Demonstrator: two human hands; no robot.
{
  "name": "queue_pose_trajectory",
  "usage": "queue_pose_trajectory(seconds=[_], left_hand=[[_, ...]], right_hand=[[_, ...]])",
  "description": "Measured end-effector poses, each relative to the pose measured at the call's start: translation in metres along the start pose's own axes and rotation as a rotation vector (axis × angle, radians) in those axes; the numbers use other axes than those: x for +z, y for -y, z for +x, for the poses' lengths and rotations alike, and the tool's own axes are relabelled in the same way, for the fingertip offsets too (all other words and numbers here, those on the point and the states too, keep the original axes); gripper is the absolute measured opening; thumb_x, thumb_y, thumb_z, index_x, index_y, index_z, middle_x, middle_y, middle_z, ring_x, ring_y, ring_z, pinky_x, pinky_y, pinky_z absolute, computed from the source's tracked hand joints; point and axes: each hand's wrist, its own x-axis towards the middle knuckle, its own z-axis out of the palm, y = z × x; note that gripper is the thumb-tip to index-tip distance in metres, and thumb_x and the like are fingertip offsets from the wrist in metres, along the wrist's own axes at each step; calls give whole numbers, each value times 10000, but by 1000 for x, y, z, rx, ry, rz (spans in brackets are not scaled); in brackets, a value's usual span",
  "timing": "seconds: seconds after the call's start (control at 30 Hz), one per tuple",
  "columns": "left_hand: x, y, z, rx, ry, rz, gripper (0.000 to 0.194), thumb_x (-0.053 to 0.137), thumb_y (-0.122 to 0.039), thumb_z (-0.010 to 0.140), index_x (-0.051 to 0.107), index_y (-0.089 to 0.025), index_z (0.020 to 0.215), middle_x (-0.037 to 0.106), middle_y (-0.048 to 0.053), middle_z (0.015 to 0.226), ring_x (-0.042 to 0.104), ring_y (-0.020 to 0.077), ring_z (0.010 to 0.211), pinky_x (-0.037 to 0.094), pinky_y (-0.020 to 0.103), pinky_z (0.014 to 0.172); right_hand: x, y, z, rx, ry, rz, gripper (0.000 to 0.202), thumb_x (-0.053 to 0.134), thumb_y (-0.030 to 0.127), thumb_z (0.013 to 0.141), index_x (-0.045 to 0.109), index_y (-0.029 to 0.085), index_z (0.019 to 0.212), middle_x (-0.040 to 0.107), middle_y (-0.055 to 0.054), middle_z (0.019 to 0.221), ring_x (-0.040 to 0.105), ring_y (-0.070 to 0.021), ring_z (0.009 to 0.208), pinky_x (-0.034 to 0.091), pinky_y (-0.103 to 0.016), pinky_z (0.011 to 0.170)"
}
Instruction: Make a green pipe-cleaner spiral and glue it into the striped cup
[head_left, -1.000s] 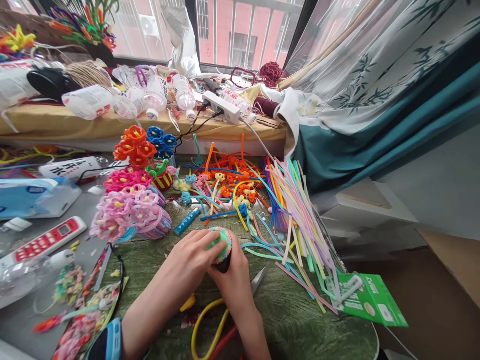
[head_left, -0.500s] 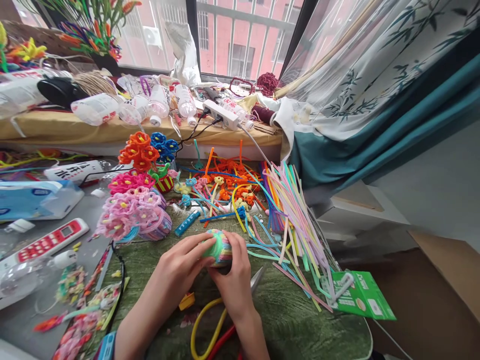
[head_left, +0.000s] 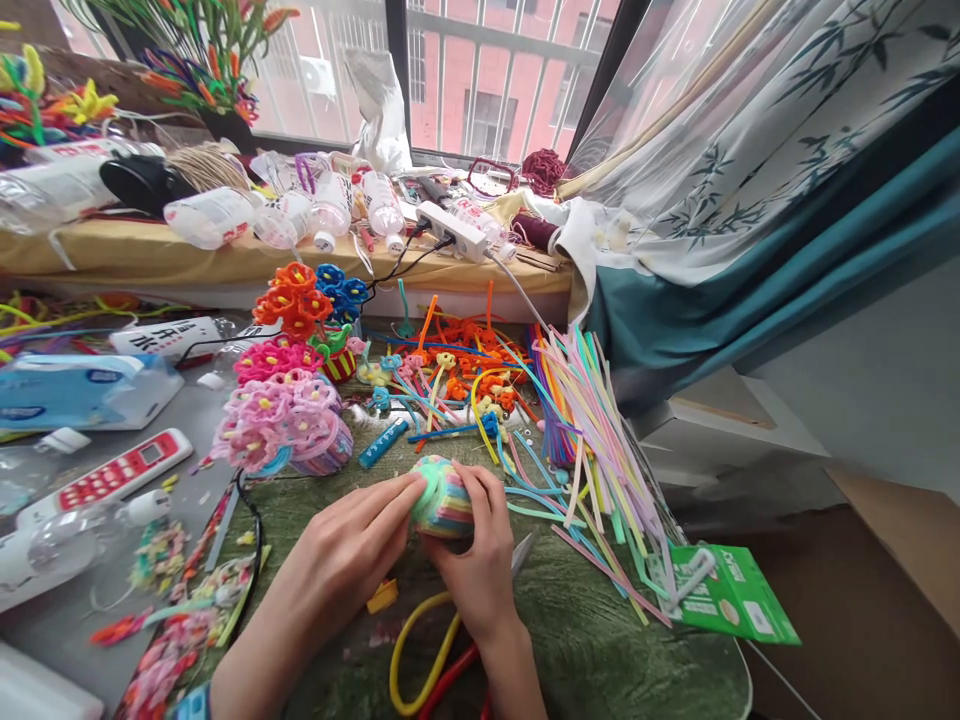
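Note:
Between my hands is a small round pot [head_left: 448, 508] wrapped in striped pastel pipe cleaners, with a mint-green fuzzy end turned to the left. My right hand [head_left: 480, 570] holds it from the right side, fingers over the top and thumb beneath. The fingertips of my left hand [head_left: 356, 545] press together against the green end. A pair of scissors [head_left: 519, 556] lies partly under my right wrist, its yellow and red handles towards me. A small yellow piece [head_left: 382, 597] lies by my left wrist. Part of the pot is hidden by my fingers.
Pipe-cleaner flowers [head_left: 281, 420] in wrapped pots stand at the left back. A blue lighter-like stick [head_left: 383, 443], loose pipe-cleaner flowers [head_left: 457, 350] and a bundle of pastel pipe cleaners [head_left: 600, 430] lie beyond my hands. A green packet [head_left: 739, 590] overhangs the right edge. Bottles [head_left: 210, 217] line the sill.
My left fingers have drawn back slightly left from across the green end, so more of the pot's striped side shows. The whole view has shifted a little.

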Motion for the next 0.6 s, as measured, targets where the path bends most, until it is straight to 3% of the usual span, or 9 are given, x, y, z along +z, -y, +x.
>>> queue_pose_trajectory(seconds=[0.07, 0.17, 0.3, 0.4, 0.6], left_hand=[[1, -4, -1, -81, -81, -32, 301, 514, -142, 944, 674, -182, 1196, 764, 90, 1145, 750, 206, 980, 585, 298, 911], [4, -11, -1, -342, -245, -129, 241, 580, -209, 925, 715, -176, 1122, 794, 67, 1004, 764, 192, 840, 598, 275, 836], [8, -20, -1, -736, -331, -511, 268, 697, -367, 846, 756, -187, 1035, 797, 33, 890, 751, 185, 727, 616, 247, 707], [8, -26, -1, -949, -367, -780, 340, 772, -448, 758, 776, -178, 965, 794, 33, 835, 727, 179, 660, 606, 224, 590], [5, -26, -3, -1068, -377, -948, 376, 854, -465, 656, 793, -186, 901, 784, 17, 792, 670, 139, 617, 577, 190, 566]], right_hand=[[-1, 0, 1, -3, -17, 0, 602, 688, 190, 779, 504, 241, 1349, 574, -105, 1286, 600, -271, 1187, 528, -424, 999], [-1, 0, 2, 1, -45, 11, 577, 684, 203, 790, 492, 219, 1335, 584, -121, 1283, 592, -275, 1204, 524, -430, 1004], [-1, 1, 2, 22, -60, 29, 597, 697, 175, 782, 472, 210, 1334, 600, -130, 1281, 592, -276, 1212, 514, -440, 1019], [-2, 0, 1, 40, -61, 34, 611, 715, 187, 789, 459, 215, 1343, 613, -130, 1279, 596, -278, 1207, 512, -449, 1019], [-3, 0, 0, 72, -56, 28, 616, 746, 247, 799, 465, 220, 1346, 629, -126, 1279, 606, -282, 1199, 513, -455, 1015]])
